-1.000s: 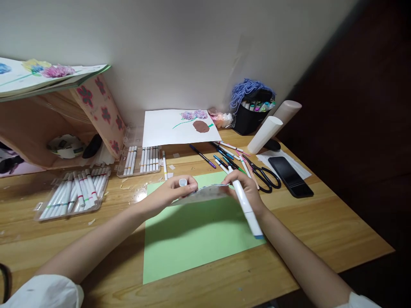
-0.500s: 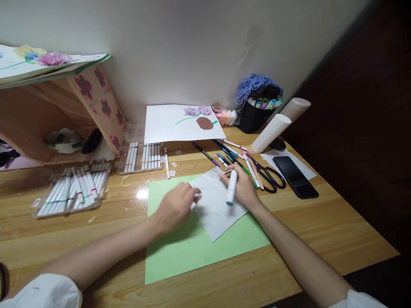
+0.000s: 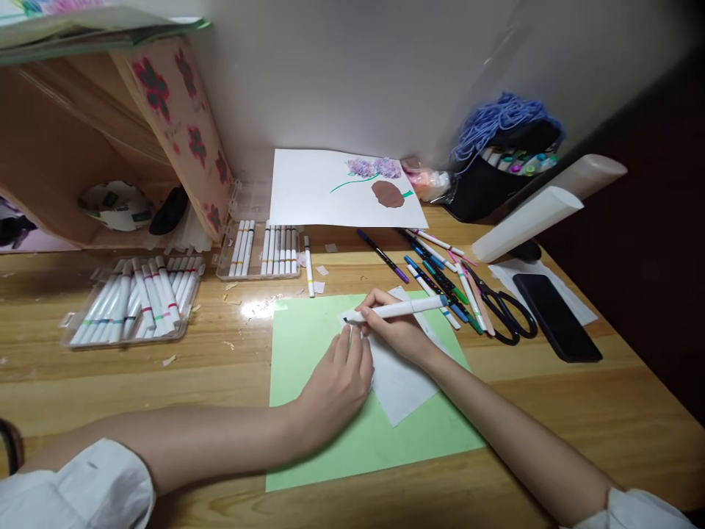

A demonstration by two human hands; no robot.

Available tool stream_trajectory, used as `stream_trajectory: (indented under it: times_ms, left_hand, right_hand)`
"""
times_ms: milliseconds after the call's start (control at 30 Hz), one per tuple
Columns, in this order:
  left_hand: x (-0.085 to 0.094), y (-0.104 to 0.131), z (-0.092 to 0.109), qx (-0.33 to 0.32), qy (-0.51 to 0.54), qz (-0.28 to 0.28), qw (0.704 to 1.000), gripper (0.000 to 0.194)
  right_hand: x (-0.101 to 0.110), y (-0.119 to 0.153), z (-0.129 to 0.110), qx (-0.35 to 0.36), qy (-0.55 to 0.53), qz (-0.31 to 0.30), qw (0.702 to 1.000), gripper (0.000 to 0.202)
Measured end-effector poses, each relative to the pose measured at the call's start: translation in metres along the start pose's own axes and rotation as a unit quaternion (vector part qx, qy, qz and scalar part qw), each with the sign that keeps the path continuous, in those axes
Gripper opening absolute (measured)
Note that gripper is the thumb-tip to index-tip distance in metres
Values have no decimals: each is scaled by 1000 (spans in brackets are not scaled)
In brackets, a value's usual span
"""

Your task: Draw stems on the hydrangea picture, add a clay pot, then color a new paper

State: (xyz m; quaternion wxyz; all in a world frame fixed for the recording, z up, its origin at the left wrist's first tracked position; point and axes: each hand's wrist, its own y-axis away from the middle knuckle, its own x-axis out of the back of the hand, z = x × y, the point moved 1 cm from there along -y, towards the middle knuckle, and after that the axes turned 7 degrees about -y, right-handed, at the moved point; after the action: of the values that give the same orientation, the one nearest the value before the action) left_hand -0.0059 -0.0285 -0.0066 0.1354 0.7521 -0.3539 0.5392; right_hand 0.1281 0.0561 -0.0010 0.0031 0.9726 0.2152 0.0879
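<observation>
My right hand (image 3: 399,330) is closed around a white marker (image 3: 393,309) with a blue end, held at a slant with its dark tip down at the white paper (image 3: 402,393). My left hand (image 3: 344,375) lies palm down beside it, fingers stretched out and fingertips just below the marker tip. A small white edge shows by its outer fingers; what it belongs to I cannot tell. Beneath both hands, the white sheet rests at an angle on a larger light green sheet (image 3: 308,470).
Clear cases of white markers (image 3: 132,301) lie at the left. Loose pens (image 3: 435,275), black-handled scissors (image 3: 507,316) and a phone (image 3: 556,316) are on the right. Behind stand a flower picture (image 3: 319,198), a black pen holder (image 3: 479,191) and a paper roll (image 3: 529,224).
My left hand, which had a small white piece at its fingers, has come down onto the paper. My right hand has turned the marker so its dark tip points left onto the sheet.
</observation>
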Motion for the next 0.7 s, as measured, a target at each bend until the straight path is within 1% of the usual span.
stream_trajectory:
  times_ms: [100,233,367,467,600,700]
  left_hand:
    - [3,0,0,-4,-11,12,1000,39]
    - [6,1,-1,4,-34,16,999,38]
    - [7,1,-1,1,-47,24,999,36]
    - [6,1,-1,4,-48,30,998,35]
    - [5,0,-1,8,-53,38,998,34]
    - [5,-1,-2,10,-54,43,998,33]
  right_hand:
    - [2,2,0,7,35,15,999,17]
    - [3,5,-2,2,38,-25,999,16]
    - [2,6,-3,12,58,2,998,14]
    - [2,6,-1,8,47,-32,998,15]
    - [3,6,1,20,46,-4,999,16]
    - [3,8,0,32,60,-38,997,15]
